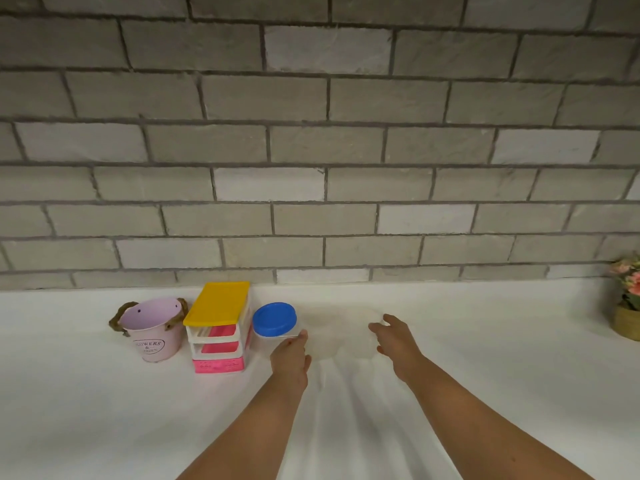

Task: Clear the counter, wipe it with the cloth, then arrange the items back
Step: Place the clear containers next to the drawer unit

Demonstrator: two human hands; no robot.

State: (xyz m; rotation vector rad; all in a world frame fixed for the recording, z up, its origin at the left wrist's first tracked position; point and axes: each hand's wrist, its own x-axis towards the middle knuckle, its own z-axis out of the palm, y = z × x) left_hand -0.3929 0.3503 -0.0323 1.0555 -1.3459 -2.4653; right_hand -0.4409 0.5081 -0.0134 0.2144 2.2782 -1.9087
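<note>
On the white counter stand a pink metal bucket, a small pink-and-white drawer unit with a yellow top and a clear container with a blue lid. Right of the container lie pale white round dishes, hard to make out against the counter. My left hand reaches forward, its straight fingertips touching the container's lower edge. My right hand is spread over the right rim of the dishes, fingers loosely extended. I cannot see a cloth.
A grey brick wall rises directly behind the counter. At the far right edge stands a small woven pot with pink flowers. The white counter stretches on to the left of the bucket and in front of my arms.
</note>
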